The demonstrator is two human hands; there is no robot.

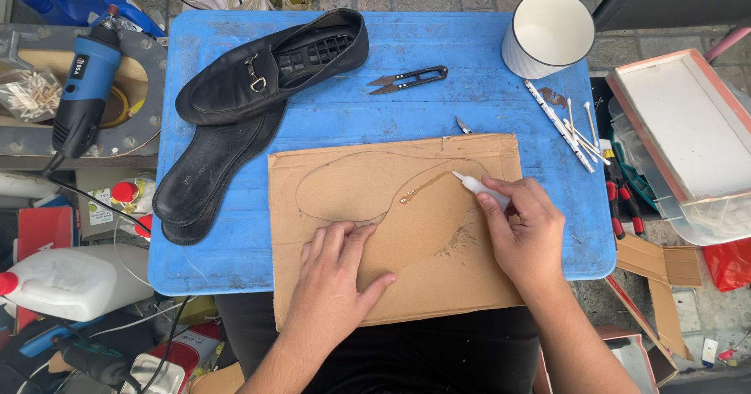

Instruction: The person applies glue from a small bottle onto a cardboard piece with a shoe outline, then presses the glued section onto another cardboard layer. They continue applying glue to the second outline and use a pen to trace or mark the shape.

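A brown cardboard sheet (328, 167) lies on a small blue table (438, 104). On it rests a cardboard insole-shaped cutout (422, 214). My left hand (332, 273) lies flat, palm down, pressing the cutout's left part. My right hand (526, 230) grips a small white glue tube (479, 187), its nozzle pointing left at the cutout, where a wet shiny line of glue (426, 185) runs. A black loafer (270, 65) lies on its side at the table's back left, above a black insole (207, 175).
Black thread snips (408, 79) and a white cup (546, 32) sit at the back of the table. Thin sticks (577, 132) lie at its right edge. A blue rotary tool (84, 89) lies left of the table, a white jug (78, 280) below it, a plastic tray (688, 136) on the right.
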